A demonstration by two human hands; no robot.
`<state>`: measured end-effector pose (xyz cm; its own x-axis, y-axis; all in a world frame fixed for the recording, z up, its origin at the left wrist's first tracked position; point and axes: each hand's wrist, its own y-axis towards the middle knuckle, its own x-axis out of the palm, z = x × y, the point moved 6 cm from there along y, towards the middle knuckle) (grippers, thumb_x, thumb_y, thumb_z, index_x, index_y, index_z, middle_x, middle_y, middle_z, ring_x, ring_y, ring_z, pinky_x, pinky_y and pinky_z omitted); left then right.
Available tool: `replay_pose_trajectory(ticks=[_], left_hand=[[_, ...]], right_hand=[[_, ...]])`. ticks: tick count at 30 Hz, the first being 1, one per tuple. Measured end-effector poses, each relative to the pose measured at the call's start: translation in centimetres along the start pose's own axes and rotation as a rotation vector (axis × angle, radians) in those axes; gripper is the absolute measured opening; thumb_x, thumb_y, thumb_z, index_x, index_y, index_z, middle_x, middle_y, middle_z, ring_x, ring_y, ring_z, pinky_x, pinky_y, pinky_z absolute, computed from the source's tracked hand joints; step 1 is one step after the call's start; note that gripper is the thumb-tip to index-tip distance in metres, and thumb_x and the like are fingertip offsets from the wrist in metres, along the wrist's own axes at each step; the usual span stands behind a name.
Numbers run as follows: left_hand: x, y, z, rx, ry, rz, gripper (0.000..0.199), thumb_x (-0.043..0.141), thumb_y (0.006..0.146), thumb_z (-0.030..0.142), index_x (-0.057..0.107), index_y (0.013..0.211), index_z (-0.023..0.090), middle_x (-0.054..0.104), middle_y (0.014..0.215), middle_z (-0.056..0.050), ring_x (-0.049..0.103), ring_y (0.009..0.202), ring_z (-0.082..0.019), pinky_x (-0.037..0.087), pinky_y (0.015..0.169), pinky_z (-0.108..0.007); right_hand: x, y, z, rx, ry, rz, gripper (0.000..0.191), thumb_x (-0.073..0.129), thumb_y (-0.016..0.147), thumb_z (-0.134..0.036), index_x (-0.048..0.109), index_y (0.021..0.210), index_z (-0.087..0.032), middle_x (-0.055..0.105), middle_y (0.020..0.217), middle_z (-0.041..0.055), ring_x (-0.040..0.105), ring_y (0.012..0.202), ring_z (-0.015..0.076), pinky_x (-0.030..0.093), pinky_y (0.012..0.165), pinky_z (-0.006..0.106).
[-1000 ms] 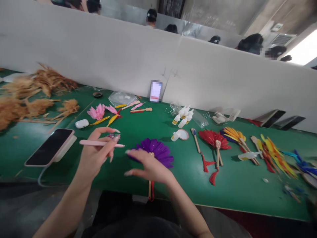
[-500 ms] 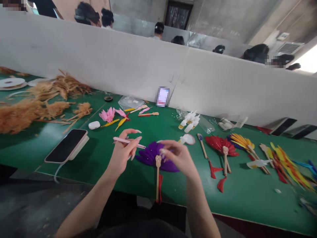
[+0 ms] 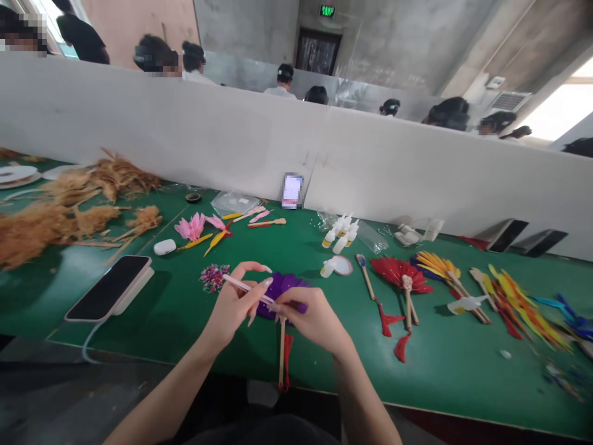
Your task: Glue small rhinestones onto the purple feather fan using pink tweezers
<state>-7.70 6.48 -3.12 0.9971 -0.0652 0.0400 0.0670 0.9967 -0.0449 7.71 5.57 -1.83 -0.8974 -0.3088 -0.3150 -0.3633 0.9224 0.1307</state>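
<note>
My left hand [image 3: 231,309] pinches a pair of pink tweezers [image 3: 241,286], their tips pointing right over a purple feather fan [image 3: 283,284]. My right hand [image 3: 315,316] has its fingers pressed together at the tweezer tips, above the fan's middle; whatever lies between them is hidden. The fan lies flat, its wooden handle [image 3: 281,355] toward me with a red tassel [image 3: 288,352] beside it. Both hands cover much of the feathers. Just left of the left hand is a small heap of multicoloured beads or sequins [image 3: 213,277].
At left lie a phone [image 3: 109,287] on a white block and brown fibre [image 3: 50,232]. Pink feathers [image 3: 191,227] and glue bottles [image 3: 341,232] are farther back. A red fan [image 3: 402,275] and a yellow fan [image 3: 438,266] lie right. A white partition [image 3: 185,130] borders the table; people sit beyond.
My right hand has moved left and down over the fan, its fingers closing by the tweezer tips. The left hand keeps the tweezers. The bead heap shows now, and the view has shifted slightly.
</note>
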Motion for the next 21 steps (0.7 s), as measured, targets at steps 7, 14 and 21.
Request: replay_pose_trajectory(ticks=[7,14,21], left_hand=[[-2.9,-0.4,-3.0,-0.112,0.118,0.057,0.040,0.066,0.081,0.055,0.057,0.098,0.020,0.038,0.039,0.012,0.031,0.038,-0.009,0.028,0.042,-0.019],[-2.4,-2.0,-6.8,-0.238,0.209,-0.127,0.044,0.061,0.080,0.062,0.062,0.087,0.019,0.025,0.042,0.013,0.020,0.038,-0.009,0.015,0.043,-0.023],[5.5,-4.6,-7.5,-0.216,0.196,-0.527,0.025,0.077,0.067,0.039,0.070,0.082,0.020,0.055,0.065,0.004,0.047,0.063,-0.015,0.041,0.065,-0.027]], right_hand=[[-1.8,-4.6,3.5,0.121,0.044,-0.089,0.027,0.062,0.096,-0.034,0.068,0.074,-0.018,0.069,0.066,0.0013,0.064,0.062,0.0153,0.048,0.065,0.026],[-3.5,-9.2,7.8,0.265,0.273,0.081,0.045,0.071,0.085,-0.061,0.059,0.073,-0.019,0.064,0.062,0.0005,0.064,0.056,0.0157,0.052,0.058,0.027],[-0.1,-7.8,5.7,0.220,0.489,0.048,0.056,0.079,0.073,-0.068,0.073,0.097,-0.019,0.078,0.098,0.0121,0.075,0.091,0.0254,0.059,0.073,0.034]])
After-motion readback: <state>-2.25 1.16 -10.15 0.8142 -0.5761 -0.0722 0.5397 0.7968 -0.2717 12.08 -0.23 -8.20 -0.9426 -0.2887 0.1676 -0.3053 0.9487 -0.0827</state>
